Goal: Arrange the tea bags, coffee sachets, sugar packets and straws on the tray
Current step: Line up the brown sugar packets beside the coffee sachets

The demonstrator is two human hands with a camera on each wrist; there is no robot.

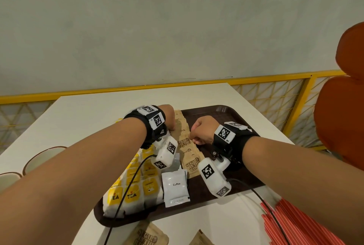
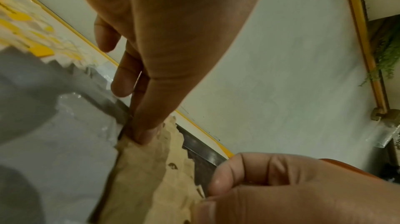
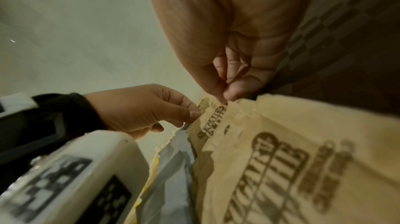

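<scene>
A dark brown tray [image 1: 226, 126] lies on the white table. On it, from left to right, are rows of yellow tea bags [image 1: 136, 185], white coffee sachets [image 1: 176, 187] and an overlapping row of brown sugar packets [image 1: 190, 163]. My left hand [image 1: 172, 124] pinches the left edge of a sugar packet [image 2: 147, 167] near the far end of that row. My right hand [image 1: 197, 136] pinches the right side of the same row, thumb against fingertip on a packet [image 3: 281, 142]. Red straws [image 1: 295, 223] lie on the table to the near right, off the tray.
Two more sugar packets [image 1: 149, 235] lie on the table in front of the tray. Round cream dishes [image 1: 43, 158] stand at the left edge. An orange chair [image 1: 342, 117] is at the right, and a yellow railing [image 1: 275, 77] runs behind the table.
</scene>
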